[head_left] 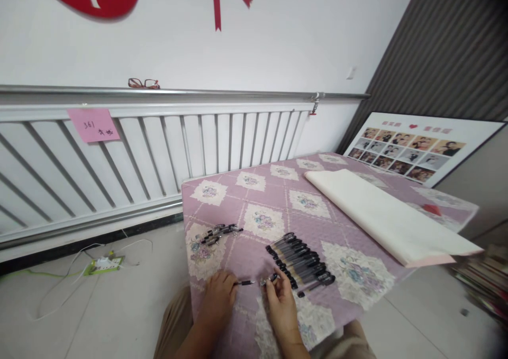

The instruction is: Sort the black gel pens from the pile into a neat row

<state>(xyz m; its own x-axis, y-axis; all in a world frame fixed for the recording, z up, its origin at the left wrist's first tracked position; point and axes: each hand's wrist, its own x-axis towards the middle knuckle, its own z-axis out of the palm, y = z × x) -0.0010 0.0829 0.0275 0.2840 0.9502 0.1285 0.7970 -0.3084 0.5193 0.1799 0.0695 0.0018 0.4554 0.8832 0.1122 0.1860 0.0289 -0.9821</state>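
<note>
Near the front edge of the table, my left hand [220, 295] is closed around a pen [245, 283], its black grip and tip pointing right. Just across from that tip, my right hand [281, 294] pinches a small black and clear pen cap [268, 280]; the tip and cap are apart. To the right of my right hand lies a slanted row of several capped pens [304, 261] with clear barrels. A loose heap of small black and clear pen parts [221, 233] sits beyond my left hand.
A purple flowered cloth [238, 203] covers the table. A folded cream sheet [369, 211] lies to the right, before a framed photo board [413, 147]. Behind stands a white radiator [198, 142] with glasses [143, 83] on its pipe. A power strip [103, 264] lies on the floor.
</note>
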